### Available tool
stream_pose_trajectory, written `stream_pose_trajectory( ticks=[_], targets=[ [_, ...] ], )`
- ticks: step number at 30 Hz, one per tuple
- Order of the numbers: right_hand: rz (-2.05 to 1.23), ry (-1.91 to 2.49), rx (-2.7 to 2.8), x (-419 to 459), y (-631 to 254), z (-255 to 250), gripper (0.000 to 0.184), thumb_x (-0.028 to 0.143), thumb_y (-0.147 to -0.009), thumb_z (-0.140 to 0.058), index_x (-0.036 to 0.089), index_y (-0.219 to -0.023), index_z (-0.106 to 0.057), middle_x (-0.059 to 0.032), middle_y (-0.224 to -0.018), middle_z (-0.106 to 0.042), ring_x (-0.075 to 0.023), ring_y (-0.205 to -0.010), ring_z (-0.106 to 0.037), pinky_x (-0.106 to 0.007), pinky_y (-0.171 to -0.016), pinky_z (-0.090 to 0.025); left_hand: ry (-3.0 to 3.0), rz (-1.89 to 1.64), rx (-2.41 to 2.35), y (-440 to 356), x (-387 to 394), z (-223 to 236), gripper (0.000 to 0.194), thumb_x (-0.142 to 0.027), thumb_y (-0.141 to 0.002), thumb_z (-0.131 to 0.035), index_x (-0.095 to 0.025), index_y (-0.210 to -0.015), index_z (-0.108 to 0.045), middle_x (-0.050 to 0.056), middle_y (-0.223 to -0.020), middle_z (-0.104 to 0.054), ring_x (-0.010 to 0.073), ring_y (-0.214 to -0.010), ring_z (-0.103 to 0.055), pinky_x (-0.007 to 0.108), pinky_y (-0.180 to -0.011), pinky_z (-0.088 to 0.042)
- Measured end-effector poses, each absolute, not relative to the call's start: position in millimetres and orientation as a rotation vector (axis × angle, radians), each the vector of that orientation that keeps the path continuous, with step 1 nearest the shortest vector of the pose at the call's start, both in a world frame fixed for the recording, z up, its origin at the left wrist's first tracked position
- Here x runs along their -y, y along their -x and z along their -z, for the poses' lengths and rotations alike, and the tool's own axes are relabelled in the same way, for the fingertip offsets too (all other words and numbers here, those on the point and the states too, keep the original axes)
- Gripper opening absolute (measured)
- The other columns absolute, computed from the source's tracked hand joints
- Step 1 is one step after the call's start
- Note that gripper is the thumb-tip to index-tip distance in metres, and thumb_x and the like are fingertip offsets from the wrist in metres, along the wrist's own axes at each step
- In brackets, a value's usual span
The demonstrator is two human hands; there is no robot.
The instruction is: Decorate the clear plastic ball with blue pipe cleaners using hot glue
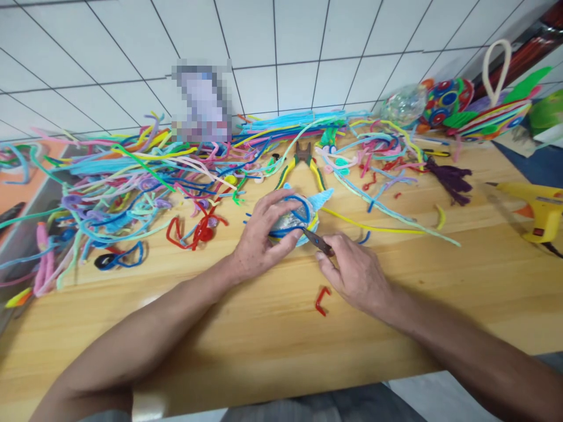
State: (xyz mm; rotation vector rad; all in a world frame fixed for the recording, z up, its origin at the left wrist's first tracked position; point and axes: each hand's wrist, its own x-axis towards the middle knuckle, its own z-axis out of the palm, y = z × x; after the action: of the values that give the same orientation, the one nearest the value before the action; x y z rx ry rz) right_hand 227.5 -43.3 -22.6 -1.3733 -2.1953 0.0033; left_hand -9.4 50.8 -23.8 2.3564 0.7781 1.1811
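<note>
My left hand (259, 234) grips a clear plastic craft piece (288, 221) wrapped with blue pipe cleaners, with a light blue pointed part (322, 199) sticking out to its right. The thumb lies along the near side. My right hand (356, 269) is closed round dark-jawed pliers (319, 240), whose handles the palm mostly hides. Their tip meets the dark blue pipe cleaner at the piece's near edge, close to my left thumb. In front of my right hand lies a bent red pipe cleaner (323, 300).
Tangled pipe cleaners (132, 170) cover the table's back and left. Pliers with yellow-green handles (303, 158) lie beyond my hands. To the right are a yellow glue gun (539, 208), a purple tassel (451, 180) and colourful finished crafts (448, 102). A tiled wall (299, 53) closes off the back.
</note>
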Motion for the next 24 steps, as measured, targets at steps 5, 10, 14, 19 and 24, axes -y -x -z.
stream_pose_trajectory(
  ticks=[5,10,14,19,24],
  targets=[
    [-0.053,1.413,2.21,44.1,-228.6,23.3,0.007,0.021,-0.108,-0.056,0.024,-0.109,-0.061,-0.0044,-0.09,-0.076,-0.0236,-0.081,-0.073,-0.035,-0.071,-0.05,-2.358,-1.176,-0.782,9.1,-50.5,23.7,0.044,-0.036,-0.109,-0.069,-0.028,-0.151,-0.059,0.017,-0.159,-0.065,0.0324,-0.152,-0.063,0.057,-0.124,-0.055],
    [-0.033,1.395,2.189,44.4,-228.6,24.6,0.007,0.02,-0.108,-0.056,0.024,-0.109,-0.061,-0.004,-0.089,-0.076,-0.0239,-0.08,-0.074,-0.035,-0.071,-0.051,-2.362,-1.203,-0.768,8.9,-50.5,24.9,0.045,-0.035,-0.109,-0.069,-0.029,-0.152,-0.058,0.017,-0.159,-0.065,0.032,-0.152,-0.063,0.057,-0.124,-0.055],
    [-0.006,1.369,2.188,43.9,-227.9,23.6,0.008,0.019,-0.108,-0.055,0.024,-0.111,-0.061,-0.0034,-0.088,-0.076,-0.0233,-0.079,-0.074,-0.035,-0.071,-0.052,-2.367,-1.187,-0.775,9.8,-49.9,25.0,0.046,-0.035,-0.109,-0.069,-0.029,-0.153,-0.057,0.017,-0.16,-0.065,0.0321,-0.151,-0.063,0.057,-0.124,-0.055],
    [-0.007,1.365,2.185,44.0,-226.7,21.8,0.008,0.019,-0.108,-0.055,0.024,-0.108,-0.06,-0.0029,-0.088,-0.076,-0.0228,-0.078,-0.074,-0.034,-0.069,-0.05,-2.365,-1.186,-0.785,9.8,-49.2,25.2,0.047,-0.034,-0.108,-0.07,-0.029,-0.153,-0.058,0.017,-0.159,-0.065,0.0324,-0.151,-0.064,0.057,-0.123,-0.056],
    [0.02,1.361,2.195,44.4,-227.2,22.0,0.007,0.019,-0.109,-0.054,0.023,-0.109,-0.06,-0.0023,-0.085,-0.075,-0.0225,-0.075,-0.074,-0.034,-0.069,-0.051,-2.36,-1.213,-0.767,9.0,-49.2,25.6,0.046,-0.034,-0.108,-0.07,-0.029,-0.153,-0.058,0.017,-0.158,-0.065,0.0322,-0.151,-0.064,0.056,-0.122,-0.056]
  ],
)
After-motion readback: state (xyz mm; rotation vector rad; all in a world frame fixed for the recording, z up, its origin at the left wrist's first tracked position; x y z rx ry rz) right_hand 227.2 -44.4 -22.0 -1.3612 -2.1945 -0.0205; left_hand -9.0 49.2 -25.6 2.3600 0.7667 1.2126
